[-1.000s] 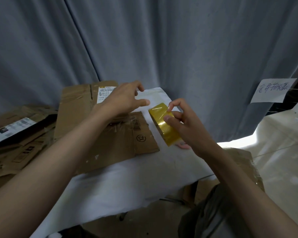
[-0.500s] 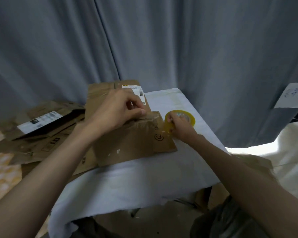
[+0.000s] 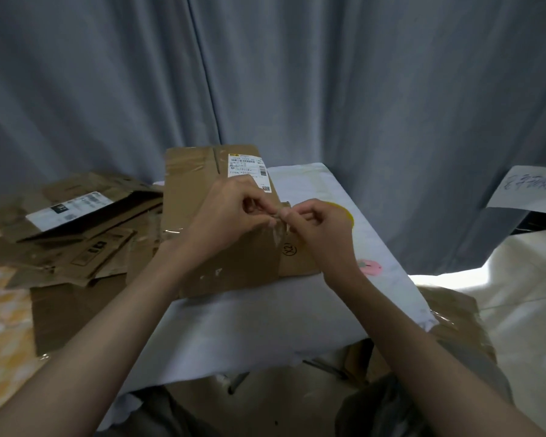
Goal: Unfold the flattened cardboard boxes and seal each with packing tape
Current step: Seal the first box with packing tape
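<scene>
A flattened brown cardboard box (image 3: 234, 266) with a white shipping label (image 3: 246, 165) lies on the white-covered table (image 3: 265, 323). My left hand (image 3: 230, 212) and my right hand (image 3: 322, 225) meet over the box's right part, fingers curled. Between their fingertips they pinch a crumpled strip of clear old tape (image 3: 278, 227) that hangs against the cardboard. The yellow roll of packing tape (image 3: 345, 212) lies on the table just behind my right hand, mostly hidden by it.
Several more flattened boxes (image 3: 76, 234) are piled on the floor at the left. A grey curtain (image 3: 297, 74) hangs right behind the table. A paper note (image 3: 527, 187) hangs at the right, above a white-covered surface (image 3: 524, 298). A pink sticker (image 3: 371, 266) lies on the table.
My right hand has put the yellow tape roll down on the table and come to the box. Both hands now pinch a strip of old tape.
</scene>
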